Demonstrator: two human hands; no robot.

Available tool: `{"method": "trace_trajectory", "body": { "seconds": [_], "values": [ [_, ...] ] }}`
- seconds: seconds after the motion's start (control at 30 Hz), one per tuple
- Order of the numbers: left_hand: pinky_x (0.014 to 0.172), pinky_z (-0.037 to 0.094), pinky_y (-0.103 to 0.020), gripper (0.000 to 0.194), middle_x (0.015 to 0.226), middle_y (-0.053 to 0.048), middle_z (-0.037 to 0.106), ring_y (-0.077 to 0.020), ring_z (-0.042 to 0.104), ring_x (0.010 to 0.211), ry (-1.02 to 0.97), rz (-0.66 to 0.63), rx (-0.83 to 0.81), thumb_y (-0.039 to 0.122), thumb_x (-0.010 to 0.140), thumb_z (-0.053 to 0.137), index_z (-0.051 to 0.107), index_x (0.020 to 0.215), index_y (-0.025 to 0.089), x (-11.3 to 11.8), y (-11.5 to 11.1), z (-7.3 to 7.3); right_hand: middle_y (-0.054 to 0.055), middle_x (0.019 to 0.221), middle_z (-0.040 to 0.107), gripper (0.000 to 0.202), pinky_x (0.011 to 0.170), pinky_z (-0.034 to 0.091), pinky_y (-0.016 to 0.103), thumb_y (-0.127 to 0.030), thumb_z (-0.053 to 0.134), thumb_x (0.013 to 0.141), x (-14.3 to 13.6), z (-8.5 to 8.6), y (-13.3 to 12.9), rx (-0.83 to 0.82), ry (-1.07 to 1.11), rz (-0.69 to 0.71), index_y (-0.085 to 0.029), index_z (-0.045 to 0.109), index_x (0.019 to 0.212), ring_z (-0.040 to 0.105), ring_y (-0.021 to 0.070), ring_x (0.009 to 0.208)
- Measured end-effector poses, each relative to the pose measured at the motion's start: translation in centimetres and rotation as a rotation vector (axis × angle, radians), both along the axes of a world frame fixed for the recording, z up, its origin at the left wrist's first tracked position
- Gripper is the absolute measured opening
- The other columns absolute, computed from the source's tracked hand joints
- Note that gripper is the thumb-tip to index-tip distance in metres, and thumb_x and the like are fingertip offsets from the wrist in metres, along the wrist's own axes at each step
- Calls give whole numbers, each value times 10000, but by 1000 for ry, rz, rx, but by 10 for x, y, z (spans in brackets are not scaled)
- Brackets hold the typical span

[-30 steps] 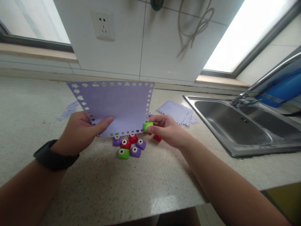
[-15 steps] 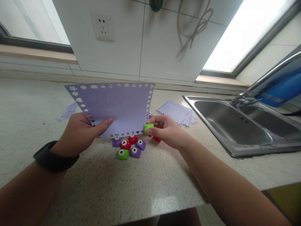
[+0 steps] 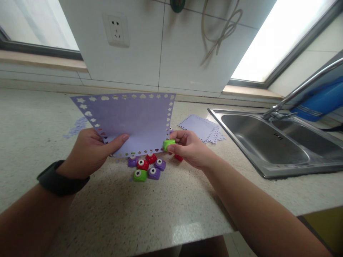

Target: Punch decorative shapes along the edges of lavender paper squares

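Observation:
A sheet of purple paper (image 3: 134, 121), its edges lined with cut-out stars, hearts and flowers, is tilted up above the counter. My left hand (image 3: 95, 150) grips its lower left part, thumb on the front face. At the sheet's lower right corner, a green craft punch (image 3: 168, 145) is pinched between the thumb and fingers of my right hand (image 3: 191, 148); the punch meets the paper edge. Below the sheet lie several other craft punches, among them a red one (image 3: 143, 164), a purple one (image 3: 154, 173) and a green one (image 3: 140, 175). Another red piece (image 3: 178, 157) is partly hidden by my right hand.
Behind my right hand lies a stack of punched purple sheets (image 3: 198, 126). Small purple paper scraps (image 3: 76, 127) are scattered at left on the speckled counter (image 3: 166, 210). A steel sink (image 3: 257, 142) with a faucet (image 3: 302, 89) is at right, and a wall socket (image 3: 116, 30) is ahead.
The paper's upper left corner has shifted slightly left. Both hands keep their holds, and the green punch stays at the lower right corner.

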State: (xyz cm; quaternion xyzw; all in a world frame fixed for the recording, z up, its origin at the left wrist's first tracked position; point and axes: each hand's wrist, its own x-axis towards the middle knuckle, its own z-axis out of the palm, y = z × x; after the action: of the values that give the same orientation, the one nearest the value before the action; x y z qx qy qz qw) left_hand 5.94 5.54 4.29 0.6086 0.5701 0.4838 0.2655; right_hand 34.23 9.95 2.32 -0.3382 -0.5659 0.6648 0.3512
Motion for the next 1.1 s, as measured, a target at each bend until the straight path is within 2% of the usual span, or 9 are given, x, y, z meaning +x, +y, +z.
{"method": "trace_trajectory", "body": {
  "seconds": [0.27,0.4,0.67,0.77,0.97,1.1],
  "values": [
    [922,657,-404,160,1026,-18,858,-257,807,937,-24,2,37,265,803,822,850,961,259,-1,2,-4,8,763,719,361,568,483,233,-389,944,719,1,1,0,25,-51,-1,-177,703,885,634,110,640],
    [884,659,-367,117,999,0,860,-244,807,907,-8,9,21,274,815,815,847,927,267,-1,2,-5,9,756,716,369,570,490,232,-382,949,712,0,1,-1,20,-36,13,-174,702,891,638,111,647],
    [911,647,-370,120,1007,18,860,-234,805,925,0,13,5,250,816,809,845,928,272,-1,1,-3,17,769,723,373,571,485,235,-385,946,708,0,2,-1,24,-33,18,-173,701,892,646,117,661],
    [870,657,-360,83,993,1,861,-237,805,895,9,7,40,299,815,812,842,893,296,-2,2,-6,7,746,709,380,543,464,232,-400,945,705,0,1,-1,28,-48,12,-176,698,888,625,112,632],
    [843,657,-322,68,980,34,860,-230,808,888,37,9,68,324,818,807,832,874,354,-4,4,-11,1,717,700,381,522,442,227,-392,952,702,0,0,0,23,-37,8,-179,688,875,611,107,610],
    [881,656,-333,89,1007,37,858,-236,809,921,25,10,69,338,822,815,833,905,365,-2,4,-11,-1,708,695,379,517,435,229,-389,952,699,-1,1,-1,19,-37,4,-176,689,871,600,103,597]
  ]
}}
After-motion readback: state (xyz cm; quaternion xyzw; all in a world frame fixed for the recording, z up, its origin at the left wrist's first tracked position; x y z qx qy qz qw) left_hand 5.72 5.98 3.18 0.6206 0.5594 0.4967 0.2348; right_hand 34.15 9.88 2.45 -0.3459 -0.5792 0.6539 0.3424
